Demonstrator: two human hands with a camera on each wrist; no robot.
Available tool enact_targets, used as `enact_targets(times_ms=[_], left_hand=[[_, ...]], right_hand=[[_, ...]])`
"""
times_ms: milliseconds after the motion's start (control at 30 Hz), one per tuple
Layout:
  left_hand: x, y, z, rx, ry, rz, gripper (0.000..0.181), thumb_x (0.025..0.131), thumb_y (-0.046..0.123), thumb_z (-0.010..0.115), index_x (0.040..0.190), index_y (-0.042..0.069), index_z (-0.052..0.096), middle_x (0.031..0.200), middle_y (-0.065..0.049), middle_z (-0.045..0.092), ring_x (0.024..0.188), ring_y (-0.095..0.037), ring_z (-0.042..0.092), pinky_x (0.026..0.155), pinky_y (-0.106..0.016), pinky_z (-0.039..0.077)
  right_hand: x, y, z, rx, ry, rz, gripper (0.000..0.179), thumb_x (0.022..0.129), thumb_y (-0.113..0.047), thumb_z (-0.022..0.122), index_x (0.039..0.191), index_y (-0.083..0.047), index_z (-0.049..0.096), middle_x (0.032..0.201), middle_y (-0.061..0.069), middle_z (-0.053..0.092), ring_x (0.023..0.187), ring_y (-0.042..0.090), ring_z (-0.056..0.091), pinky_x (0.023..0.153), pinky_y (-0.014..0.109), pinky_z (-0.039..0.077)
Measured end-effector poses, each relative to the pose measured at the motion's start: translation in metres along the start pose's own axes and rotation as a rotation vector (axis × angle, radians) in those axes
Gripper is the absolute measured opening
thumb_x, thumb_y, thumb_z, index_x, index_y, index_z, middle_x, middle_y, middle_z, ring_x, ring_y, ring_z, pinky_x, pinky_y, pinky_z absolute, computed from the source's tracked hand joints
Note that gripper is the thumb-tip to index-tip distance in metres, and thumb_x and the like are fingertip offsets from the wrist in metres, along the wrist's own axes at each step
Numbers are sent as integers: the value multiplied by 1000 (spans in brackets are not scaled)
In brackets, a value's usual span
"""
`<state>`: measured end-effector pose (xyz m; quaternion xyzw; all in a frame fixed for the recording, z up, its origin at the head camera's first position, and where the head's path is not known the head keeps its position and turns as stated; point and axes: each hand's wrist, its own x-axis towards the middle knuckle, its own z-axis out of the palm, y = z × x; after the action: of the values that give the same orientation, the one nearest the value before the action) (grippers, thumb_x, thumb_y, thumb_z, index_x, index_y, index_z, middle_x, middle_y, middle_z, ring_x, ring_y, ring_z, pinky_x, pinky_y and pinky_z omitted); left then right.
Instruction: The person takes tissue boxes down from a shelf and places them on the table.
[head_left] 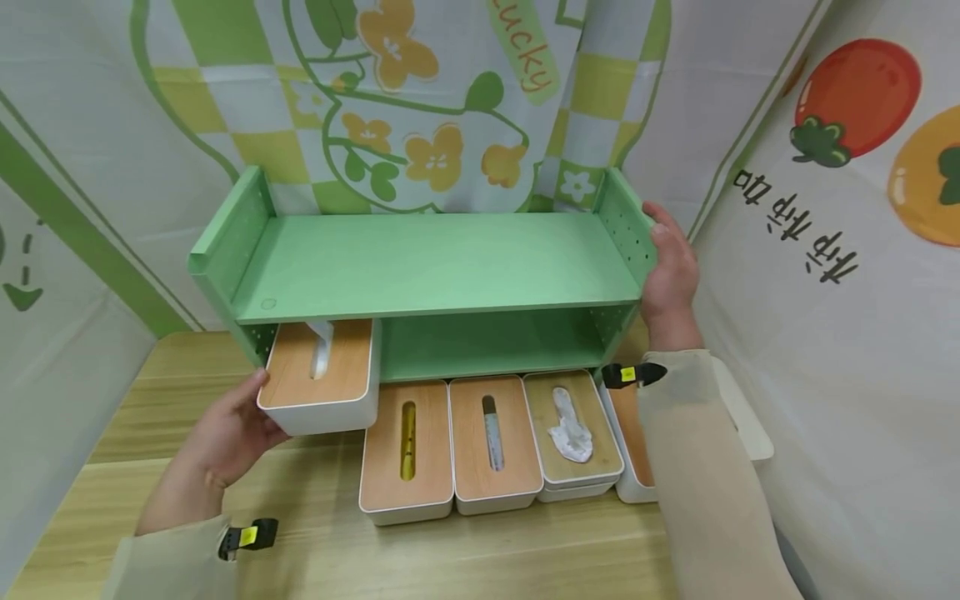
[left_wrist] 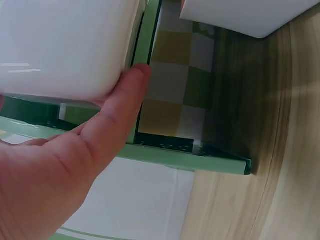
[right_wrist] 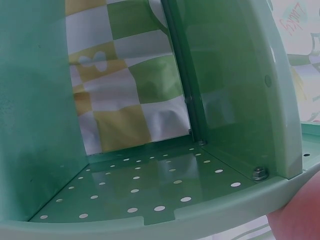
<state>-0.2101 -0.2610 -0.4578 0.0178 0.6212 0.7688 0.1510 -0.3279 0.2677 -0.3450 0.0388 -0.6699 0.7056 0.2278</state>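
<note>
My left hand (head_left: 228, 437) holds a white tissue box (head_left: 348, 367) with a wood-look lid by its left side and underside. A white tissue pokes out of its slot. The box's rear lies in the left end of the lower level of a green two-level shelf rack (head_left: 442, 258), its front jutting out. In the left wrist view, the fingers lie against the box's white underside (left_wrist: 65, 50). My right hand (head_left: 672, 279) grips the rack's right side panel near its top. The right wrist view shows little of that hand beyond the perforated panel (right_wrist: 155, 185).
Before the rack on the wooden table (head_left: 330, 542) stand several similar boxes: one with a yellow slot (head_left: 386, 492), one with a grey slot (head_left: 517, 467), one with crumpled white tissue (head_left: 572, 433). Another box (head_left: 628, 442) is partly behind my right forearm. Printed curtains (head_left: 450, 100) hang behind.
</note>
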Motion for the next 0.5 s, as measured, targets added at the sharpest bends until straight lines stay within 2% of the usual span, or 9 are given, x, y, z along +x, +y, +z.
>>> enact_targets(times_ms=[67, 133, 233, 300, 400, 500], left_hand=[[1, -1, -2, -28, -22, 0, 68, 109, 43, 31, 160, 8, 4, 145, -2, 45, 110, -14, 58, 87, -36, 50], [0, -2, -4, -61, -46, 2, 56, 109, 39, 32, 157, 14, 19, 130, 10, 56, 109, -17, 60, 86, -37, 51], [-2, -3, -7, -105, -89, 12, 36, 110, 34, 32, 144, 23, 39, 124, 10, 63, 108, -20, 62, 86, -38, 52], [-3, -4, -8, -113, -104, 16, 30, 110, 34, 30, 135, 27, 45, 122, 8, 64, 105, -22, 63, 85, -39, 52], [-2, -3, -9, -93, -97, 11, 39, 110, 37, 28, 146, 26, 37, 125, 9, 62, 105, -22, 63, 84, -40, 52], [1, 0, -8, -49, -71, -30, 59, 109, 42, 29, 160, 18, 10, 139, 4, 47, 107, -20, 61, 85, -43, 50]], right_hand=[[0, 0, 0, 4, -2, 1, 41, 105, -32, 41, 141, -21, 58, 133, 8, 55, 82, 17, 55, 68, 27, 48], [-1, 0, 0, 15, -1, 8, 41, 105, -32, 41, 141, -22, 59, 131, 11, 55, 82, 18, 56, 68, 28, 49], [-1, 0, 0, 17, -4, 11, 40, 105, -32, 42, 140, -23, 59, 128, 14, 56, 78, 17, 55, 65, 27, 49], [-1, 0, 0, -3, -3, 7, 40, 105, -33, 41, 140, -24, 59, 127, 13, 56, 72, 15, 52, 61, 26, 47], [0, 0, 0, -18, -2, -5, 40, 105, -33, 41, 140, -24, 59, 128, 10, 56, 69, 13, 50, 60, 25, 45], [1, 1, 0, -30, 2, -12, 40, 105, -32, 41, 140, -24, 60, 134, 7, 54, 71, 12, 51, 63, 25, 45]])
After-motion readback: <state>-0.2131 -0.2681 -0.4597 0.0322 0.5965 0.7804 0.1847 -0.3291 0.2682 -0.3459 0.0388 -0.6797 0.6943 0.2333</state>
